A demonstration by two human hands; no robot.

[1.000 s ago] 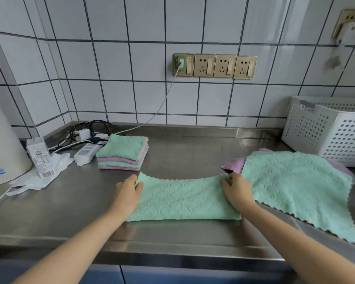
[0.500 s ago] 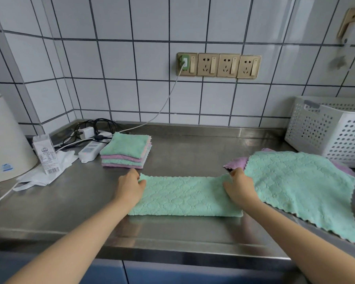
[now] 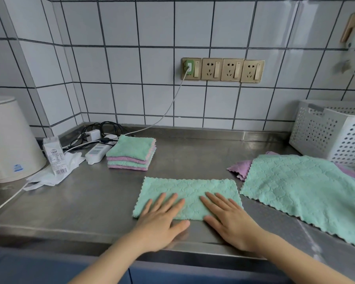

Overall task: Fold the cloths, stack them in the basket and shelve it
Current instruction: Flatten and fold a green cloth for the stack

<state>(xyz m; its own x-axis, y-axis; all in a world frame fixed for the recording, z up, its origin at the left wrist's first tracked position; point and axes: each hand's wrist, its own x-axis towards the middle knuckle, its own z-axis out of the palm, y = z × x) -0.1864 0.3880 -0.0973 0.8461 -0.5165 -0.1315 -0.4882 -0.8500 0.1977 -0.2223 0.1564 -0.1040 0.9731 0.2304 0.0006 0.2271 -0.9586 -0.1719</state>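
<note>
A green cloth folded in half (image 3: 190, 190) lies flat on the steel counter (image 3: 90, 201) in front of me. My left hand (image 3: 162, 218) and my right hand (image 3: 228, 220) press flat on its near edge, fingers straight and spread. To the right an unfolded green cloth (image 3: 303, 191) lies spread over a purple cloth (image 3: 240, 169). A stack of folded green and purple cloths (image 3: 131, 153) sits at the back left. The white perforated basket (image 3: 332, 132) stands at the far right against the wall.
A white kettle (image 3: 10, 138), a small carton (image 3: 54, 155), crumpled white plastic (image 3: 55, 173) and a power strip (image 3: 96, 152) with cables crowd the left corner. A white cable (image 3: 168, 111) runs up to the wall sockets (image 3: 222, 69). The counter's front edge is just under my wrists.
Both hands let go of the cloth's ends and moved inward to lie flat on its near edge. The cloth now lies smooth and flat. The view has shifted closer.
</note>
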